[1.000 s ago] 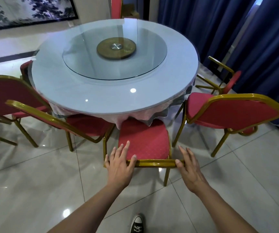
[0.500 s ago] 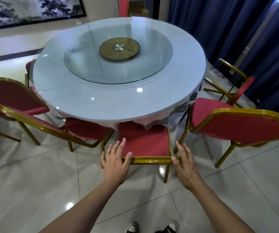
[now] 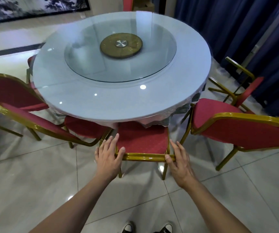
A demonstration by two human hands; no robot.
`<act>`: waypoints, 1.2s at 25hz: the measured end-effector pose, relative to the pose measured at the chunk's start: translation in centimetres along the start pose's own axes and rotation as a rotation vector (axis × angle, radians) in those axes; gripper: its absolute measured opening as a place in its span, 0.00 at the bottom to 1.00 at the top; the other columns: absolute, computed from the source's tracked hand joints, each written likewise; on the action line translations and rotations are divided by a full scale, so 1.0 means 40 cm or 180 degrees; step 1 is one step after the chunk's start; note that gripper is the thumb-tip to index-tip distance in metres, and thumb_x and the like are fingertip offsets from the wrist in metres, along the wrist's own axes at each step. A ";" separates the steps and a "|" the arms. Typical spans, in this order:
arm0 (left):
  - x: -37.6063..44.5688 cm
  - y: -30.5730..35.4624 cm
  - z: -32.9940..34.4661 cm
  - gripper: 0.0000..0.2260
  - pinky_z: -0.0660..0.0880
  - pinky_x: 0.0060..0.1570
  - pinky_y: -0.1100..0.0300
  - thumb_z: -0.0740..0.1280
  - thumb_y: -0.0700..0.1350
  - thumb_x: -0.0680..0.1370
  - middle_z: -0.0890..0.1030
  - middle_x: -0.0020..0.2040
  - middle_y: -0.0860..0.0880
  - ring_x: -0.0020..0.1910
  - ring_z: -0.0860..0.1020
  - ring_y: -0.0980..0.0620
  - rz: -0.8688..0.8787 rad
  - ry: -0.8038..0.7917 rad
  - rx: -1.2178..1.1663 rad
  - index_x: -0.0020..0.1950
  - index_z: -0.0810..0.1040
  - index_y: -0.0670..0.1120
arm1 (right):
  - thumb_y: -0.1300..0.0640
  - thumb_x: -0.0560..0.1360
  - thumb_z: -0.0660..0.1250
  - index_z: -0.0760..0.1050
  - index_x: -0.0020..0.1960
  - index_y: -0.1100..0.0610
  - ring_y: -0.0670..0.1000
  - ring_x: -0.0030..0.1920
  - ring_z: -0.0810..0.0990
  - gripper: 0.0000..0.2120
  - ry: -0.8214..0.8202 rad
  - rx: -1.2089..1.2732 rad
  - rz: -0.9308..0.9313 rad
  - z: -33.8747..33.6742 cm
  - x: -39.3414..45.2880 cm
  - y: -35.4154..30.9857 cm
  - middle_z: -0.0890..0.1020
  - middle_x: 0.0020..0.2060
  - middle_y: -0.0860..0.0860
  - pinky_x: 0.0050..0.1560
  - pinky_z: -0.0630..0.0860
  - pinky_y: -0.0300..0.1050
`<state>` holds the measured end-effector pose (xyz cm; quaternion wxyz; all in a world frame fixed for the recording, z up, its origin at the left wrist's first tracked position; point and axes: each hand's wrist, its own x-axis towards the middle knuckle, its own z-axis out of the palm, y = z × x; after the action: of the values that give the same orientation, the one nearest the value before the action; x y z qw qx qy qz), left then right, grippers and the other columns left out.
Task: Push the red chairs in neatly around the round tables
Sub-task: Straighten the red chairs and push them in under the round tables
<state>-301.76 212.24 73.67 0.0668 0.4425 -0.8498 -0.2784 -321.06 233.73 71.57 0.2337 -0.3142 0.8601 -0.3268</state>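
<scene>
A red chair with a gold frame (image 3: pixel 143 138) stands in front of me, its seat partly under the round glass-topped table (image 3: pixel 118 105). My left hand (image 3: pixel 107 156) presses on the left end of its gold back rail, fingers straight, thumb lying over the rail. Flat against the right end of the rail is my right hand (image 3: pixel 179 159), its thumb on the rail too. To the left another red chair (image 3: pixel 39 122) stands at an angle, with a third (image 3: pixel 9 92) behind it. A red chair (image 3: pixel 246 132) on the right stands out from the table.
A glass turntable with a brass hub (image 3: pixel 121 43) sits on the table. One chair (image 3: pixel 246 91) at the far right lies tipped by the blue curtains (image 3: pixel 236 31). A pink cloth hangs under the table's edge. The tiled floor (image 3: pixel 34 182) is glossy; my shoes show at the bottom.
The middle chair has slid further under the table with both hands on its back rail. I have stepped closer, and both my shoes are now in view.
</scene>
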 end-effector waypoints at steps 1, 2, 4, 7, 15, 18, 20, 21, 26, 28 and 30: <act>-0.002 0.000 -0.007 0.30 0.48 0.78 0.41 0.43 0.68 0.78 0.59 0.81 0.54 0.80 0.52 0.50 0.0010 -0.0087 0.0059 0.80 0.52 0.65 | 0.22 0.73 0.44 0.48 0.80 0.33 0.52 0.80 0.53 0.38 -0.0042 -0.0052 0.0006 -0.002 0.001 0.002 0.54 0.80 0.47 0.77 0.58 0.62; -0.003 0.001 -0.014 0.30 0.47 0.78 0.41 0.42 0.69 0.78 0.57 0.81 0.54 0.81 0.52 0.50 0.0004 -0.0197 0.0138 0.80 0.51 0.65 | 0.22 0.73 0.42 0.46 0.80 0.32 0.52 0.80 0.54 0.37 -0.0076 -0.0157 0.0016 -0.002 -0.001 0.002 0.54 0.80 0.46 0.77 0.57 0.62; -0.008 0.000 -0.029 0.29 0.46 0.78 0.41 0.42 0.68 0.79 0.56 0.82 0.54 0.81 0.50 0.50 -0.0015 -0.0375 0.0303 0.80 0.49 0.65 | 0.23 0.74 0.41 0.41 0.79 0.30 0.53 0.79 0.56 0.35 -0.0057 -0.0420 0.0042 -0.004 -0.011 -0.006 0.55 0.80 0.48 0.78 0.55 0.61; -0.023 0.015 -0.059 0.26 0.46 0.78 0.44 0.41 0.65 0.82 0.57 0.82 0.54 0.81 0.51 0.51 0.0128 -0.0362 0.0334 0.81 0.49 0.65 | 0.28 0.78 0.44 0.40 0.80 0.32 0.53 0.78 0.59 0.33 0.0157 -0.0567 -0.0040 -0.024 -0.026 -0.032 0.58 0.79 0.49 0.79 0.53 0.60; -0.092 0.145 -0.100 0.33 0.43 0.79 0.47 0.32 0.70 0.76 0.54 0.82 0.56 0.81 0.47 0.54 0.0837 -0.0557 0.0410 0.80 0.48 0.66 | 0.30 0.78 0.44 0.35 0.77 0.29 0.47 0.80 0.51 0.31 0.0765 -0.0530 -0.0098 -0.189 -0.133 -0.072 0.53 0.81 0.45 0.78 0.49 0.56; -0.115 0.216 -0.081 0.30 0.41 0.79 0.49 0.34 0.69 0.79 0.53 0.82 0.56 0.81 0.45 0.55 0.1043 -0.0679 0.0393 0.80 0.48 0.65 | 0.31 0.79 0.46 0.38 0.79 0.31 0.47 0.80 0.51 0.32 0.0947 -0.0497 -0.0014 -0.263 -0.189 -0.030 0.53 0.81 0.46 0.79 0.53 0.60; -0.121 0.275 -0.061 0.28 0.42 0.79 0.49 0.37 0.66 0.80 0.54 0.82 0.56 0.81 0.46 0.54 0.1157 -0.0728 0.0377 0.80 0.48 0.65 | 0.30 0.79 0.46 0.39 0.80 0.31 0.46 0.80 0.52 0.32 0.1071 -0.0477 0.0059 -0.311 -0.221 0.009 0.54 0.81 0.46 0.78 0.55 0.59; -0.125 0.314 -0.047 0.27 0.42 0.79 0.49 0.39 0.64 0.80 0.54 0.82 0.56 0.81 0.46 0.54 0.1245 -0.0737 0.0374 0.80 0.49 0.65 | 0.30 0.79 0.46 0.39 0.80 0.31 0.46 0.80 0.52 0.32 0.1154 -0.0464 0.0108 -0.339 -0.238 0.034 0.54 0.81 0.46 0.77 0.55 0.58; -0.148 0.505 0.038 0.26 0.44 0.79 0.47 0.39 0.62 0.82 0.55 0.82 0.56 0.81 0.47 0.54 0.1579 -0.0771 0.0273 0.80 0.49 0.65 | 0.26 0.78 0.43 0.38 0.79 0.30 0.50 0.80 0.54 0.32 0.1392 -0.0485 0.0350 -0.480 -0.297 0.162 0.55 0.81 0.49 0.76 0.59 0.59; -0.159 0.575 0.070 0.25 0.44 0.79 0.48 0.38 0.62 0.83 0.55 0.82 0.55 0.81 0.47 0.54 0.1685 -0.0786 0.0275 0.81 0.49 0.64 | 0.25 0.78 0.42 0.38 0.80 0.31 0.50 0.80 0.54 0.33 0.1442 -0.0516 0.0388 -0.535 -0.310 0.208 0.55 0.81 0.49 0.77 0.59 0.59; -0.171 0.644 0.103 0.27 0.43 0.79 0.48 0.36 0.63 0.81 0.54 0.82 0.55 0.81 0.47 0.54 0.1761 -0.0807 0.0274 0.81 0.48 0.64 | 0.25 0.77 0.41 0.40 0.80 0.33 0.50 0.80 0.56 0.34 0.1522 -0.0545 0.0398 -0.587 -0.321 0.249 0.57 0.81 0.50 0.76 0.60 0.59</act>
<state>-317.57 231.02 84.85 0.0147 0.1585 -0.9506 -0.2664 -330.30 258.26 82.92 0.0159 -0.1930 0.9332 -0.3027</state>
